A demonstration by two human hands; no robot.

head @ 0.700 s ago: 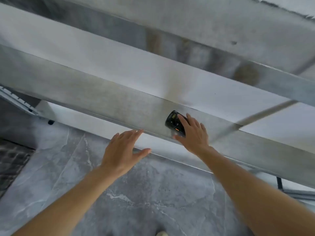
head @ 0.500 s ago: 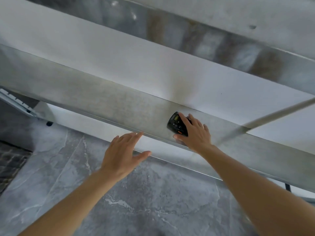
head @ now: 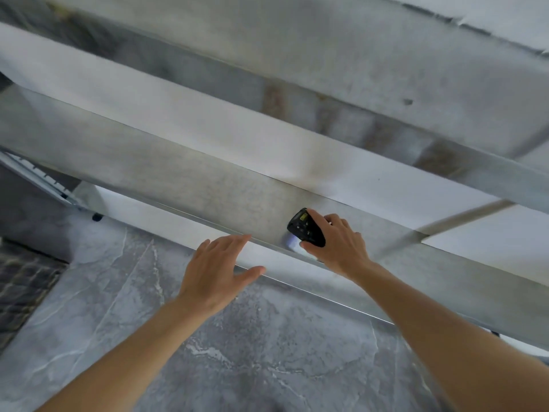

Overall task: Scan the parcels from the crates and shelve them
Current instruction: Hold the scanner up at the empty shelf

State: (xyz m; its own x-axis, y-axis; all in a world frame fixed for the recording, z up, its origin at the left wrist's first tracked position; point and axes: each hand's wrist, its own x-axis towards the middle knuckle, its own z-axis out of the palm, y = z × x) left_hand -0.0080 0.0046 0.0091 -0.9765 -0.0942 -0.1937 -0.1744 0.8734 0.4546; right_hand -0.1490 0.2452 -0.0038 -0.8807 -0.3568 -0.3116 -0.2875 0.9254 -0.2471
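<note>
Holding the scanner (head: 306, 227) against the shelf (head: 208, 191) edge, right hand (head: 335, 245) clamped round it, likely scanning. Left hand (head: 219, 269) at 9 o'clock, fingers spread, holding nothing. No parcel visible.

Grey marbled floor tiles (head: 252, 352) meet a dark woven mat (head: 20, 289).

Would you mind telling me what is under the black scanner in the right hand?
The scanner, held by the right hand, lies against the shelf's metal front rail. A pale glow shows at its lower edge. Whatever label sits beneath it is covered.
</note>
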